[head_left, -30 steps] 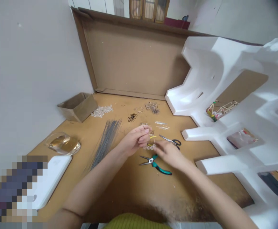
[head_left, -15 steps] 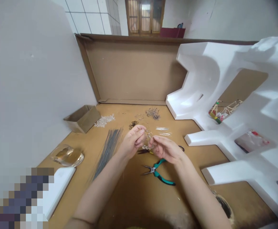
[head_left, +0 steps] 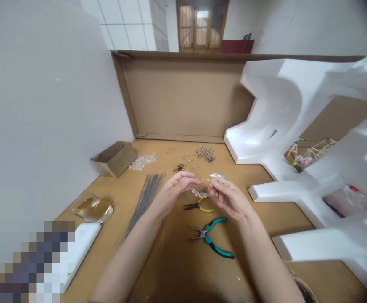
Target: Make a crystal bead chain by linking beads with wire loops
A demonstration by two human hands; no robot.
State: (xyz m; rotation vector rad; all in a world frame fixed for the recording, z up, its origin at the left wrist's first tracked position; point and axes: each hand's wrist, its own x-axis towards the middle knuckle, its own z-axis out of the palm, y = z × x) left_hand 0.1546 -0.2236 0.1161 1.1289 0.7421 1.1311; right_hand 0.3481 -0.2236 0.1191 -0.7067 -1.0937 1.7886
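A loop of clear round beads on thin wire (head_left: 199, 193) hangs between my two hands over the table. My left hand (head_left: 180, 185) is closed, its fingertips at the left end of the beaded wire. My right hand (head_left: 225, 194) pinches the other side of it between thumb and fingers. Just below the beads lie yellow-handled pliers (head_left: 199, 206). Nearer to me, teal-handled long-nose pliers (head_left: 204, 234) rest with their jaws apart. The exact grip of the left fingertips is too fine to make out.
Left of my hands lie a bundle of grey wires (head_left: 146, 198), clear beads (head_left: 142, 161) and a small cardboard box (head_left: 114, 160). Beyond are black rings (head_left: 179, 168), wire pieces (head_left: 207, 153) and silver pins (head_left: 217, 175). A glass (head_left: 91, 208) stands left; white foam (head_left: 274, 191) borders the right.
My hands have drawn slightly apart, and the bead loop shows more openly between them. The yellow-handled pliers are less covered. The whole view has shifted a little.
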